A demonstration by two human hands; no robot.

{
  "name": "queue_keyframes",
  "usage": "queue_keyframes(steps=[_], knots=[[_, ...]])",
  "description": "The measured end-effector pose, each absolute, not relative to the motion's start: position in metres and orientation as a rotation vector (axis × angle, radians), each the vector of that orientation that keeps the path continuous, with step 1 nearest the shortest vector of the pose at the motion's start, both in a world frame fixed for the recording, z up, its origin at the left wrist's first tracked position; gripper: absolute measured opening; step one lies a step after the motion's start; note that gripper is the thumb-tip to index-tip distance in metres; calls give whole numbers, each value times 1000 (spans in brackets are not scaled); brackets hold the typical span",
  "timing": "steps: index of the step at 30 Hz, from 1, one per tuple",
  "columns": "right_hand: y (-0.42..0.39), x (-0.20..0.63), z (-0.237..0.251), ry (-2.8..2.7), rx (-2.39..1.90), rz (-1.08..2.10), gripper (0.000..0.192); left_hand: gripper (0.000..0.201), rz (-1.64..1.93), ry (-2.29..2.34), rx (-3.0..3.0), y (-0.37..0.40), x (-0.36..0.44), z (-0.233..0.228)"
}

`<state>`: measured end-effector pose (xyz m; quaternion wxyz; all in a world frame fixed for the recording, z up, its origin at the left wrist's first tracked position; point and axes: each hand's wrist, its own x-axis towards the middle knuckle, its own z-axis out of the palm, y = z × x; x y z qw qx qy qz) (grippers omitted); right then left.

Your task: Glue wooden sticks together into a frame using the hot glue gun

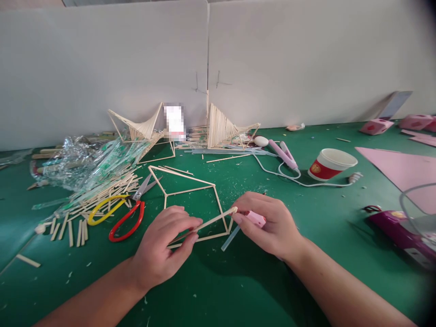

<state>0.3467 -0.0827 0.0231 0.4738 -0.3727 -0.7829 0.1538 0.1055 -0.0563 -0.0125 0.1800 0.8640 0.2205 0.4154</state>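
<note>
My left hand (pixel 170 240) pinches a thin wooden stick (pixel 214 220) between thumb and forefinger, the stick slanting up to the right. At its far end, the thumb and forefinger of my right hand (pixel 269 222) close on the tip, where a pale blob shows. Behind and below both hands stands an open frame of wooden sticks (pixel 190 190), partly hidden by my left hand. A pink tool (pixel 256 219), partly covered by my right hand, has a translucent glue stick (pixel 230 238) beside it; I cannot tell whether the hand holds the tool.
Scissors (pixel 138 195) with yellow and red handles lie left, beside loose sticks (pixel 81 232) and crumpled plastic wrappers (pixel 88 159). Two stick models (pixel 221 127) stand by the wall. Rightward are a paper cup (pixel 332 163), a corded pink tool (pixel 284 154), pink card (pixel 402 168) and a purple object (pixel 395 231).
</note>
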Motion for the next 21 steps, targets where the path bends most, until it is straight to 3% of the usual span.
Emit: queue_keyframes(steps=[8,12,17,21], knots=[[-83,348,24,-1944,-903,361,10,35,1229,701,2680,-51,89,11],[-82,348,23,-1945,-895,349,10,28,1165,848,2731,-48,74,23],[-83,347,24,-1952,-911,350,10,28,899,772,2678,-49,51,6],[-84,346,26,-1960,-922,358,12,25,889,945,2291,-40,36,-8]])
